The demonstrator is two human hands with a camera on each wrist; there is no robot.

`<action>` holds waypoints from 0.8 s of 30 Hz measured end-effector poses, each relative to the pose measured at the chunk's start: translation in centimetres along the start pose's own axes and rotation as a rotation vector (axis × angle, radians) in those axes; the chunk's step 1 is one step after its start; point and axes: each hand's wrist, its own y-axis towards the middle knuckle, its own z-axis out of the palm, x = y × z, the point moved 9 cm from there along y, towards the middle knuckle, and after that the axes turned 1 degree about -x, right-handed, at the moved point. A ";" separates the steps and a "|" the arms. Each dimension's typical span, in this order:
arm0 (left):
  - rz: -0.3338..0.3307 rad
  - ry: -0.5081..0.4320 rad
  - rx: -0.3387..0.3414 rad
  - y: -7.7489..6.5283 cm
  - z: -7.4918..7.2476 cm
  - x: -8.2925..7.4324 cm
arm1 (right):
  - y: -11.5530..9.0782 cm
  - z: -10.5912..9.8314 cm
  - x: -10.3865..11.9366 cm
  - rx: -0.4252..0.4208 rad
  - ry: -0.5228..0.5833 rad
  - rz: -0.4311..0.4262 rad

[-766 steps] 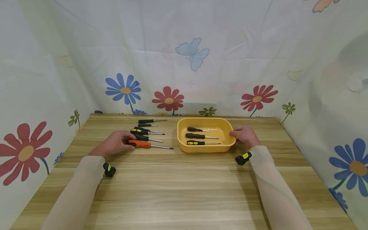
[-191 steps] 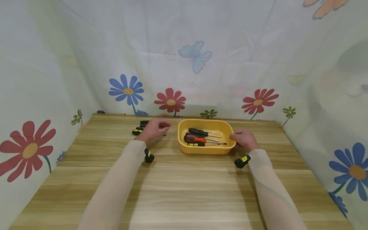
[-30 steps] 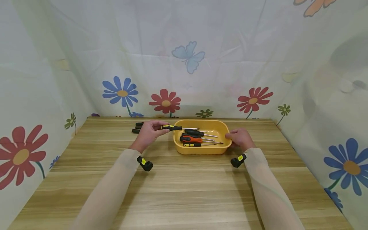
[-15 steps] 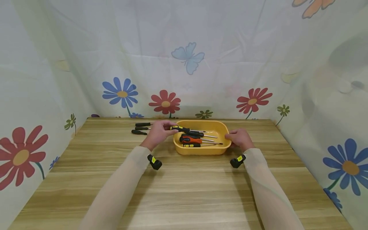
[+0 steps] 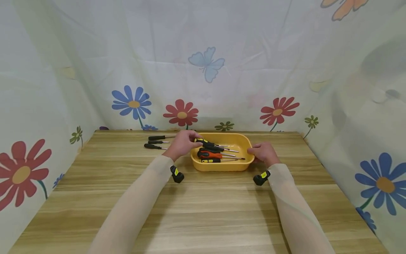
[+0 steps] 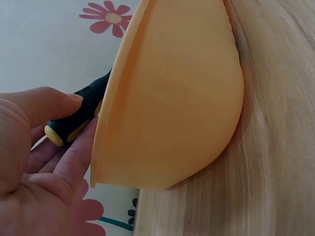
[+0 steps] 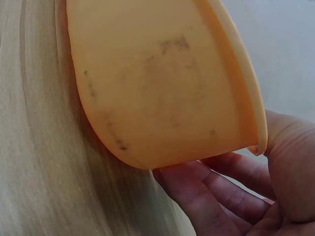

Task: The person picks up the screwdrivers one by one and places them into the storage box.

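My left hand (image 5: pixel 183 144) pinches the handle of a black-and-yellow screwdriver (image 5: pixel 204 142) at the left rim of a yellow plastic bin (image 5: pixel 222 166). Its shaft points right, into the bin. In the left wrist view, thumb and fingers hold the screwdriver handle (image 6: pixel 86 105), whose front part is hidden behind the bin wall (image 6: pixel 172 88). My right hand (image 5: pixel 264 152) grips the bin's right rim, thumb at the lip and fingers under the outer wall (image 7: pixel 147 98). Inside lie an orange-and-black screwdriver (image 5: pixel 210 155), another black-and-yellow one (image 5: pixel 210 160) and black-handled ones, partly overlapping.
Left of the bin, three black-handled screwdrivers lie on the wooden table (image 5: pixel 203 211): a long one (image 5: pixel 157 138) at the back, a thin one (image 5: pixel 156 142), and a front one (image 5: pixel 153 146). A flowered curtain (image 5: pixel 152 63) encloses the table's back and sides.
My left hand has carried the black-and-yellow screwdriver right and slightly down into the bin, uncovering the screwdrivers on the table. Since the oldest frame, the orange screwdriver and others have moved from table to bin.
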 end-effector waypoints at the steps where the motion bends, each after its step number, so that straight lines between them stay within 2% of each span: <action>1: 0.003 0.011 0.006 0.1 0.1 -0.1 | 0.0 0.0 0.0 0.001 -0.002 -0.004; 9: 0.040 0.099 0.033 1.0 1.3 -0.8 | 0.3 0.1 -0.1 0.001 -0.014 -0.002; 19: 0.052 0.133 0.077 1.7 2.4 -1.1 | 0.1 0.0 0.3 0.006 -0.012 -0.012; 21: 0.060 0.166 0.092 1.8 2.5 -1.2 | 0.0 0.1 0.2 0.005 -0.007 -0.006; 24: 0.093 0.265 0.129 2.0 3.0 -1.7 | 0.0 0.1 0.2 0.005 -0.001 0.000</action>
